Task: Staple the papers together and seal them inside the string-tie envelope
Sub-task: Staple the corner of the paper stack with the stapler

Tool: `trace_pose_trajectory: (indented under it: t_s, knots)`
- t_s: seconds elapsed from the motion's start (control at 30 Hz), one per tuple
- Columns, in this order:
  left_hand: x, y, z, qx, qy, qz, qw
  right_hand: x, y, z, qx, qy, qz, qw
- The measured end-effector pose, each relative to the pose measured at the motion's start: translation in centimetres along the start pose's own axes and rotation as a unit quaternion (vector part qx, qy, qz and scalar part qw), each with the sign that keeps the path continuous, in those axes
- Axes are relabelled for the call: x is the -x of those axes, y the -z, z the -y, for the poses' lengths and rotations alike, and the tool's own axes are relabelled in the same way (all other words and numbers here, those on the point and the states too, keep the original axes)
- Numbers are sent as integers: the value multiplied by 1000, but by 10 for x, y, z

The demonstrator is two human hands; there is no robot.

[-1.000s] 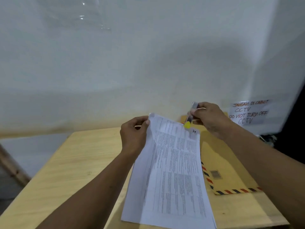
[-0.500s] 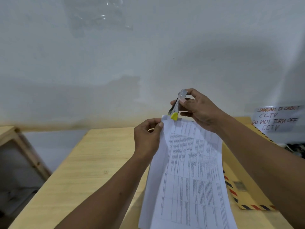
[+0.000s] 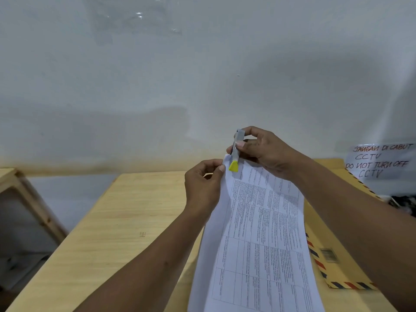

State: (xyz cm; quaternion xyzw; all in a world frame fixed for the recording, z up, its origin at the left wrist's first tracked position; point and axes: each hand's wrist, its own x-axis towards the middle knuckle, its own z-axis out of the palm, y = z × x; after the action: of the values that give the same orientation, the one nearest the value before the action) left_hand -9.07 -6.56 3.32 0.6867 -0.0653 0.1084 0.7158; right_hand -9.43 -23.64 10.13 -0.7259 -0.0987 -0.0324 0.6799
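Note:
A stack of printed papers [image 3: 258, 239] with dense tables hangs lifted above the wooden table [image 3: 117, 221]. My left hand [image 3: 202, 185] pinches the stack's upper left edge. My right hand [image 3: 265, 152] grips a small metal stapler [image 3: 236, 152] with a yellow tip, and its jaws sit over the papers' top left corner, right beside my left fingertips. A brown envelope [image 3: 333, 266] with a red and blue striped border lies flat on the table at the right, partly hidden by the papers and my right forearm.
A white wall stands just behind the table. A handwritten paper sign [image 3: 380, 161] about CCTV hangs on it at the right. Another wooden piece of furniture [image 3: 13, 179] stands at the left, across a gap. Dark objects [image 3: 405, 203] lie at the far right edge.
The stapler has travelled from the papers' top right corner across to the top left corner, beside my left fingertips. The lifted papers now stand steeper, and my view has swung left.

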Motion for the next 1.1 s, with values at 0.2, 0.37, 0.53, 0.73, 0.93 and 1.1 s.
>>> trace_pose_trajectory:
  t_s: [0.2,0.37,0.53,0.73,0.93,1.1]
  knots:
    - [2,5,-1,-4,8,19,1000,-2,-7,-2,12,15,-7,1000]
    - [7,11,-2,-21,21,133,991,-4,-10,-5,5,19,-7,1000]
    - [3,11,0,-45,5,136,990,-7,-10,-8,-8,27,-9,1000]
    - [-3,15,8,-59,13,160,985,-6,-9,-14,-4,10,-11,1000]
    - [-10,40,37,-139,72,133,979,-19,-6,-30,10,28,-248,968]
    - [-23,78,59,-340,88,127,928,-18,19,-52,423,-15,-60,904]
